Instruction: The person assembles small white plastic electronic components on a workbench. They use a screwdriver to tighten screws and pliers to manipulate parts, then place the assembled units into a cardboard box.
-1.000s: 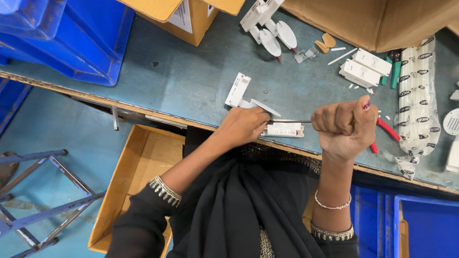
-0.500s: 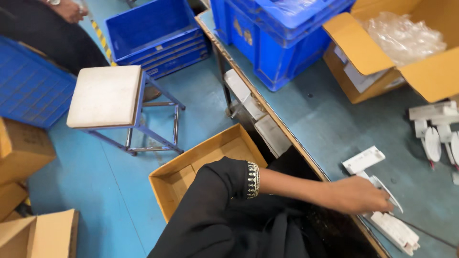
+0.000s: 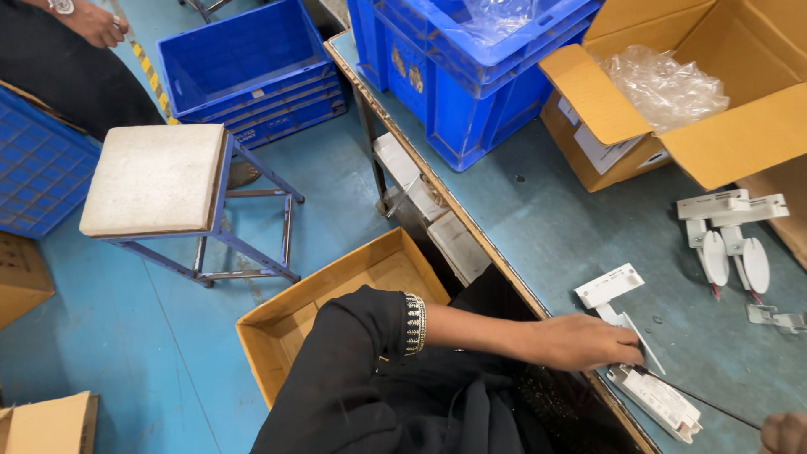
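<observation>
Unmoved left hand (image 3: 580, 342) atop white module (image 3: 657, 401)

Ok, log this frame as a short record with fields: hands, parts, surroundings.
left hand: left hand lies on the white flat bracket at the workbench edge
right hand: right hand only partly in frame, grip cannot be told
nearby part: white rectangular module with a dark wire
on bench: blue crates, open cardboard box with plastic wrap
floor: stool, empty cardboard box
</observation>
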